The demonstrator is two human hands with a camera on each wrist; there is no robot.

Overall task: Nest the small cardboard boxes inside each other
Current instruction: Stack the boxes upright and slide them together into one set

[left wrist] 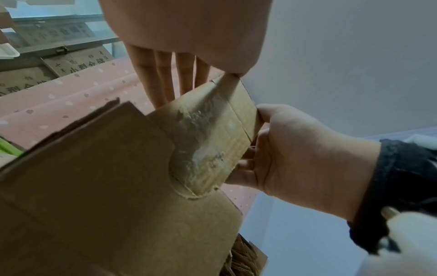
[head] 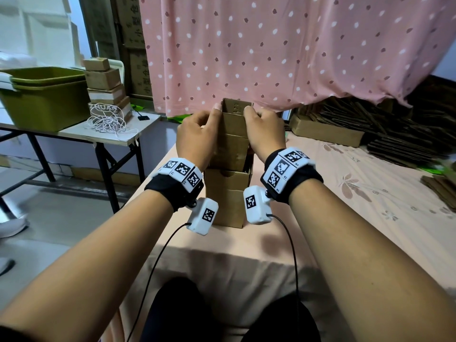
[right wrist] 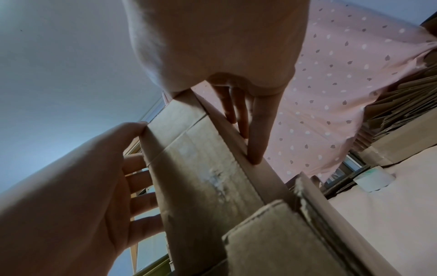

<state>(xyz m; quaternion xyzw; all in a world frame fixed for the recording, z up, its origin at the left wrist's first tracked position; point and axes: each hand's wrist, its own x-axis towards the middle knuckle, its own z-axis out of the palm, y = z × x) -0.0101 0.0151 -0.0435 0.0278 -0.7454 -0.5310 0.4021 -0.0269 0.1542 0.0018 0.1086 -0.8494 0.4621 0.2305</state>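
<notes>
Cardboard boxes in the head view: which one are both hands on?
The top box, open-mouthed and partly sunk into the box below. The left hand and right hand grip its sides; the small boxes stacked on the side table stand untouched.

You can read "ZHUAN" on the white-banded box (head: pixel 108 106) beside the tub; Chinese characters "小型合" mark the leaning carton (left wrist: pixel 78 64).
</notes>
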